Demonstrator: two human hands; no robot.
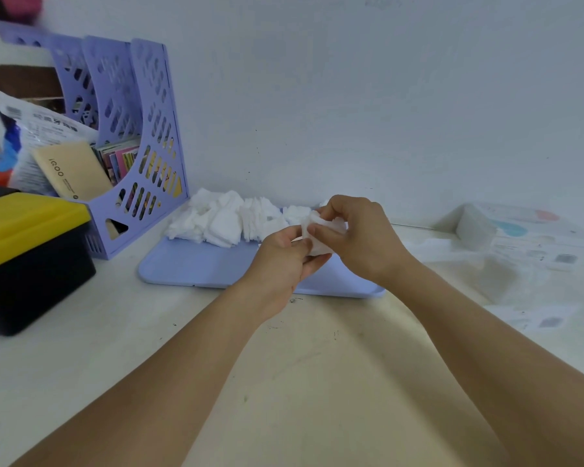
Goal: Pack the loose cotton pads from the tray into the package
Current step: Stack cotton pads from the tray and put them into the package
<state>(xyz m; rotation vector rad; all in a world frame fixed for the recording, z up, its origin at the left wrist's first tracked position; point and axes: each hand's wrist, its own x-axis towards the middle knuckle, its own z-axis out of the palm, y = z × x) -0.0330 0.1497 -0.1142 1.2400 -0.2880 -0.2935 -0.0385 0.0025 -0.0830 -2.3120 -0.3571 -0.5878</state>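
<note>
A flat lilac tray point(196, 264) lies on the desk against the wall. Along its far edge sits a heap of loose white cotton pads point(230, 217). Above the tray's right half, my left hand point(284, 261) and my right hand point(361, 234) meet and together hold a small stack of cotton pads point(319, 235), fingers curled round it. At the right, a clear plastic package point(506, 254) lies on the desk with a block of pads point(476, 227) inside it.
A lilac magazine rack point(129, 136) with books and bags stands at the back left. In front of it sits a black box with a yellow lid point(27, 254). The cream desk surface point(317, 365) stretches toward me under both forearms.
</note>
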